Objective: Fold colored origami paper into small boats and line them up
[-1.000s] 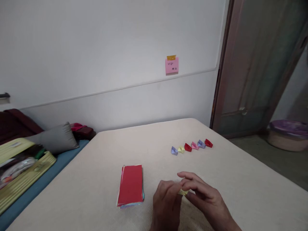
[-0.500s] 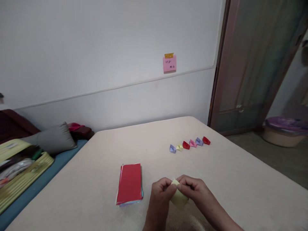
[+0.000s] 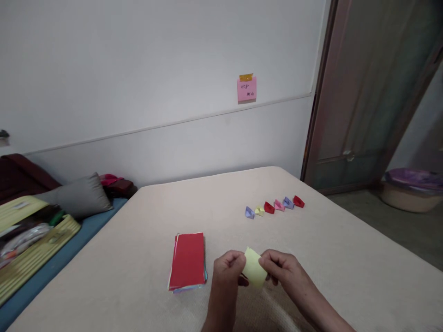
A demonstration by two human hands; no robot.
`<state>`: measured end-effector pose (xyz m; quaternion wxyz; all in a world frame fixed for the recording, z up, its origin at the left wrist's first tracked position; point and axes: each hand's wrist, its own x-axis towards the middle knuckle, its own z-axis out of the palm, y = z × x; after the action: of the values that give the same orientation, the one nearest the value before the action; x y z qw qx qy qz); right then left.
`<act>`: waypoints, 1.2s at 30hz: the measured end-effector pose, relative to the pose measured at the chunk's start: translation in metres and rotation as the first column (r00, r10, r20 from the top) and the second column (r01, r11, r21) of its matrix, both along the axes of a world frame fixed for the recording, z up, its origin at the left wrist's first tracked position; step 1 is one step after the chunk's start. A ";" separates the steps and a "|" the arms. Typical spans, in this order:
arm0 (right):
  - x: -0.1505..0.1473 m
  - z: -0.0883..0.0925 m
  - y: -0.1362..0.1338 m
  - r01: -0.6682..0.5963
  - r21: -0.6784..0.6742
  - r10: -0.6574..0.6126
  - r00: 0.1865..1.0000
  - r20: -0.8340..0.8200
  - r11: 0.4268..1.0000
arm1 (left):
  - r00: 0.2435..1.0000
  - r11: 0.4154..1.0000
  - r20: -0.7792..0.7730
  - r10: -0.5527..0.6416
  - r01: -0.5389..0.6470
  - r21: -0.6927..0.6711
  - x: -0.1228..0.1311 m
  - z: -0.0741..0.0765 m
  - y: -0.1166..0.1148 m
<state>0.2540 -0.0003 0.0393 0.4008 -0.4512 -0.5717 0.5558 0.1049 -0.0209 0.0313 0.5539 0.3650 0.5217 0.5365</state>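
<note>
Paper [image 3: 255,269] at the frame's lower centre seems light, easily creased; your left hand [image 3: 226,271] and right hand [image 3: 282,268] pinch opposite sides between thumb and fingers, sensible holds.

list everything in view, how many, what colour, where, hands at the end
wall: 1, white, background
tabletop: 1, beige, centre
sheet of paper: 1, pale yellow, front centre
folded paper pieces: 6, two lilac, two red, one yellow, one pink, row at far right of tabletop
paper stack: 1, red on top, left of sheet
note: 1, pink, on wall
tape: 1, orange-yellow, atop note
door panel: 1, brown-framed, right
tub: 1, beige, purple on top, far right
cushion: 1, grey, left
open container: 1, yellow, left edge
left hand: 1, gripping sheet
right hand: 1, gripping sheet
</note>
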 end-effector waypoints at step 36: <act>0.005 -0.002 -0.001 -0.017 -0.075 -0.004 0.964 -0.268 0.997 | 0.982 0.999 0.189 0.015 -0.021 0.030 0.003 0.005 -0.006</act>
<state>0.2587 -0.0017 0.0368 0.4547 -0.3851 -0.4921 0.6346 0.1075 -0.0268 0.0367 0.5900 0.3165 0.4618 0.5818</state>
